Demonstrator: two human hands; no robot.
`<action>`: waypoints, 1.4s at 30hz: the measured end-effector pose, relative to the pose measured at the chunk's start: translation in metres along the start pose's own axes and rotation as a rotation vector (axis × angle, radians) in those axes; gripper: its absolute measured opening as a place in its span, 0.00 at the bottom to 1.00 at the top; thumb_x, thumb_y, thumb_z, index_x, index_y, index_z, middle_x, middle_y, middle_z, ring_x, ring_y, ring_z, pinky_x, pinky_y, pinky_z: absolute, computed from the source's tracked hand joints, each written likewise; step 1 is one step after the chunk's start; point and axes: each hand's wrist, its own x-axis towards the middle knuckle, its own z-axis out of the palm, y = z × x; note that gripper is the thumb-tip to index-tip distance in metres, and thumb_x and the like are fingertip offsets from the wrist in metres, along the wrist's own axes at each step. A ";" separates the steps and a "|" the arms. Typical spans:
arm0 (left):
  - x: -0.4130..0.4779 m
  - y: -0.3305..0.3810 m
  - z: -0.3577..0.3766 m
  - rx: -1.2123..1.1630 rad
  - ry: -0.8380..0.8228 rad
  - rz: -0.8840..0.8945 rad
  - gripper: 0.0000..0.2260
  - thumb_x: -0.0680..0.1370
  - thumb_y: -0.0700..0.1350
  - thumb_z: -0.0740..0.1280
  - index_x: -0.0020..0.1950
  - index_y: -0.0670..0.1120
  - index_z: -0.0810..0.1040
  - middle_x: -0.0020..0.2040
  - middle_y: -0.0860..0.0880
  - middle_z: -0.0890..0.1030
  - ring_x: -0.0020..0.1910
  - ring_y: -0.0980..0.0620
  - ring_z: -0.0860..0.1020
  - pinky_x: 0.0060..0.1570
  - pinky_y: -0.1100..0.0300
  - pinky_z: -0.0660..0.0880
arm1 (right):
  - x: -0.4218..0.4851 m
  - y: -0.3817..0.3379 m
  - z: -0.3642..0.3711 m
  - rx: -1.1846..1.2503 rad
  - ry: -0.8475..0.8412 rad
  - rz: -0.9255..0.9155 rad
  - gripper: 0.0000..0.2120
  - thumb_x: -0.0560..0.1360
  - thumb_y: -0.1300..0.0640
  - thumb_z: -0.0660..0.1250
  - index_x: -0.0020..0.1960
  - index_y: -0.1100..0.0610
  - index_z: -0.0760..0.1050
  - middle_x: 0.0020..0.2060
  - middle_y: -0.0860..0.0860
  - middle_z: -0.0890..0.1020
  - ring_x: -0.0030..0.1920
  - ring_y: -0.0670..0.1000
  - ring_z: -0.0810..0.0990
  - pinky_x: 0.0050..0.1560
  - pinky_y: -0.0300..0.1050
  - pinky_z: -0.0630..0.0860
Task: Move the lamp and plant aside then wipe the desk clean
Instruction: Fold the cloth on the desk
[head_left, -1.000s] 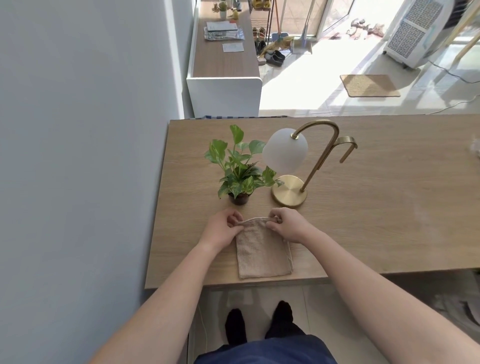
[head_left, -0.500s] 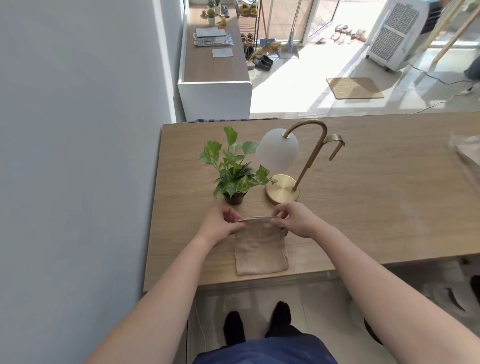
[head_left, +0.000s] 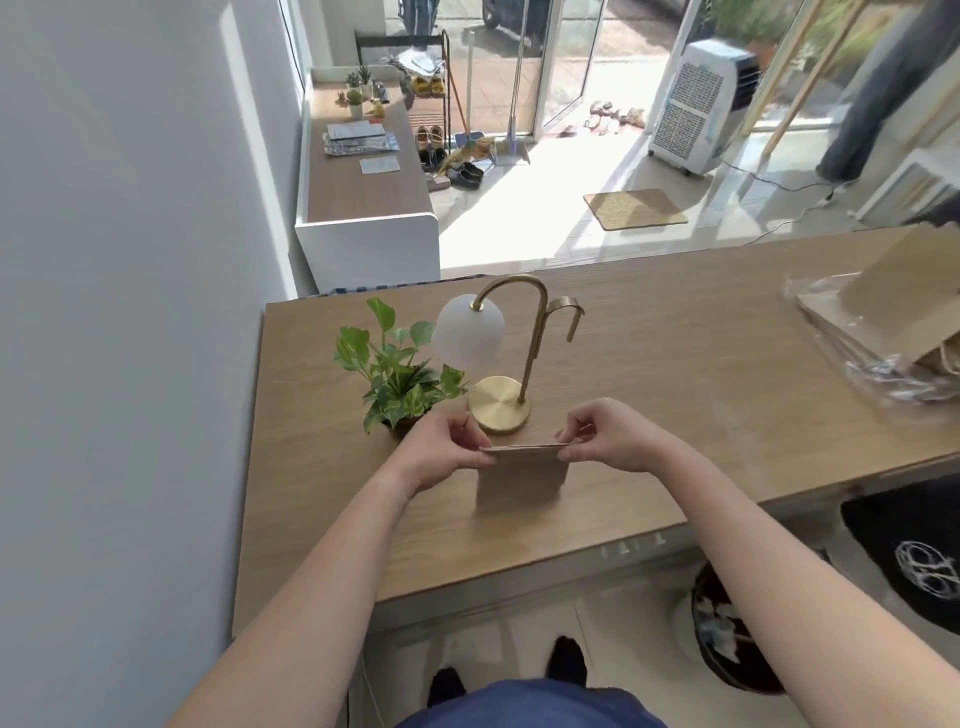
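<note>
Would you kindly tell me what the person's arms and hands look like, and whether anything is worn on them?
Both arms are bare as far as the picture shows: no sleeve reaches the left forearm or the right forearm. The left hand and the right hand wear no gloves, and no watch, bracelet or ring is visible on either.

Both forearms are bare from the lower corners of the frame up to the wrists, and the left hand and right hand are uncovered as well. At the bottom centre is a plain blue garment. Just above it are two feet in black; whether socks or shoes cannot be told.
</note>
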 end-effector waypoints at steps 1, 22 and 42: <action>0.003 0.006 0.007 -0.002 -0.016 0.005 0.09 0.72 0.40 0.83 0.45 0.41 0.84 0.46 0.48 0.89 0.47 0.54 0.85 0.51 0.63 0.81 | -0.004 0.006 -0.008 0.000 -0.008 0.012 0.09 0.72 0.60 0.82 0.41 0.55 0.82 0.49 0.49 0.89 0.54 0.50 0.87 0.63 0.51 0.82; 0.104 0.032 0.155 0.046 -0.002 -0.187 0.08 0.73 0.32 0.78 0.46 0.42 0.83 0.38 0.47 0.83 0.37 0.49 0.82 0.51 0.44 0.86 | 0.033 0.134 -0.088 -0.135 -0.053 0.202 0.06 0.76 0.59 0.76 0.43 0.49 0.83 0.45 0.51 0.88 0.44 0.51 0.85 0.43 0.46 0.80; 0.117 0.005 0.187 0.519 0.372 0.111 0.11 0.80 0.44 0.71 0.62 0.48 0.80 0.57 0.51 0.83 0.58 0.50 0.80 0.60 0.50 0.78 | 0.051 0.162 -0.037 -0.292 0.286 -0.081 0.21 0.81 0.60 0.66 0.73 0.54 0.74 0.71 0.51 0.75 0.73 0.55 0.69 0.71 0.52 0.72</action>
